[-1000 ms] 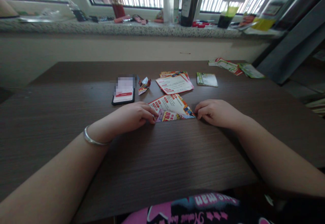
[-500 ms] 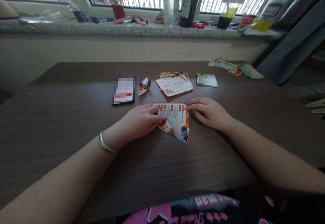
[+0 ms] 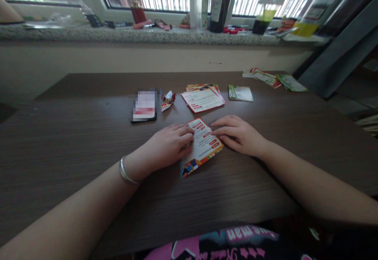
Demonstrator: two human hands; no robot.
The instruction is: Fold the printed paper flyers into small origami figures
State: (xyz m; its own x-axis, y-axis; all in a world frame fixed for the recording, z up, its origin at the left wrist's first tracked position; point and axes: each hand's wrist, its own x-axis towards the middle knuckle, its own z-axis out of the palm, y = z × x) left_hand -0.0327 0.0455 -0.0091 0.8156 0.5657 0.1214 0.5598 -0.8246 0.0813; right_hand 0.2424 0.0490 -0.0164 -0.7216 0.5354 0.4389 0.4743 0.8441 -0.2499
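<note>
A folded printed leaflet [image 3: 203,140], white with red labels and a colourful border, lies on the table between my hands, turned at an angle. My left hand [image 3: 173,144], with a silver bangle on its wrist, has its fingers curled over the leaflet's left edge and grips it there. At the right edge, my right hand [image 3: 240,134] rests with fingers stretched out and slightly apart, the fingertips touching or very close to the paper. The leaflet's left part is hidden beneath my left fingers.
Beyond the leaflet lie a stack of similar leaflets [image 3: 203,99], a crumpled folded paper piece [image 3: 168,100], a phone [image 3: 144,106] and a small stack of green-white cards [image 3: 241,93]. More green and red papers [image 3: 291,83] lie at the back right. Bottles [image 3: 218,8] line the windowsill.
The leaflet has turned clockwise, its pointed lower corner swinging from the right to the left. My left hand has shifted slightly right and nearer to me; my right hand moved slightly left.
</note>
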